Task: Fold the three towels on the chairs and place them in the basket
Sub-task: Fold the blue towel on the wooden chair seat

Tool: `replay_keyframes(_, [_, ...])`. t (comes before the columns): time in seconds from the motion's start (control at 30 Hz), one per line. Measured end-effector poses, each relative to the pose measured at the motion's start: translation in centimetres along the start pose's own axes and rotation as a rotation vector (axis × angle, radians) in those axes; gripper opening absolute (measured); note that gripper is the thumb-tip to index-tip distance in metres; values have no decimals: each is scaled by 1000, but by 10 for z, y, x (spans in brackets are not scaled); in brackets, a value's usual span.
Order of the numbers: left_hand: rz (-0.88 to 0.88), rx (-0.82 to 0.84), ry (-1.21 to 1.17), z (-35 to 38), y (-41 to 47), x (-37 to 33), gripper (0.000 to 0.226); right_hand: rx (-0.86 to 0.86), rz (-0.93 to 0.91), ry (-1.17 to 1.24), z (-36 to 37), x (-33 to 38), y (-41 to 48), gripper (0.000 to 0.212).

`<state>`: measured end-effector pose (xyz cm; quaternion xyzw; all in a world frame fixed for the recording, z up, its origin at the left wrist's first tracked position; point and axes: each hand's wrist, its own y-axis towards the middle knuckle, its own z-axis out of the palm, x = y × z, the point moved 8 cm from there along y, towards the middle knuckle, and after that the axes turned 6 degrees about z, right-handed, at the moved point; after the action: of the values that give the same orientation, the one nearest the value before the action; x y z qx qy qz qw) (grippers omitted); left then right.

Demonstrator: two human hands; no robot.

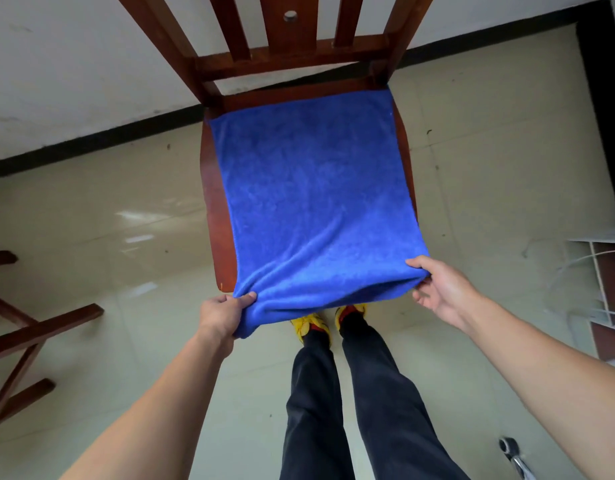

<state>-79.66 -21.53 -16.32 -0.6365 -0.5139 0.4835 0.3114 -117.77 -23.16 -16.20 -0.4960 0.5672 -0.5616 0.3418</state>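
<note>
A blue towel (309,199) lies spread across the seat of a wooden chair (214,209), its near edge drooping off the front. Our left hand (223,315) pinches the near left corner, fingers curled shut around the cloth. Our right hand (437,289) grips the near right corner, thumb on top, fingers tucked beneath. Below both hands, 2 yellow shoes (311,327) stand on the tiled floor (126,237).
</note>
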Motion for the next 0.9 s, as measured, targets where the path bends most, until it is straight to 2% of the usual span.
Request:
replay_keyframes(0.2, [-10,19,-50,-7,-10,-12,23,44,-92,-167,5,23,-10,24])
replay_keyframes(0.37, [85,0,-88,-7,-5,-45,22,-176,-364,-206,10,85,-24,16])
replay_keyframes(0.47, [196,-42,-127,-8,3,-84,20,-224,-453,-179,19,124,-29,18])
replay_keyframes(0.67, [324,-152,-144,-3,41,-161,28,-169,-403,-169,60,186,0,12])
replay_keyframes(0.73, [323,-160,-117,1,53,-169,21,-137,-382,-203,71,193,11,23])
replay_keyframes(0.83, [310,-182,-85,1,57,-157,46,-253,-401,-249,59,180,20,41])
replay_keyframes(0.9, [268,-203,-63,-2,52,-130,44,-346,-379,-319,42,150,23,48])
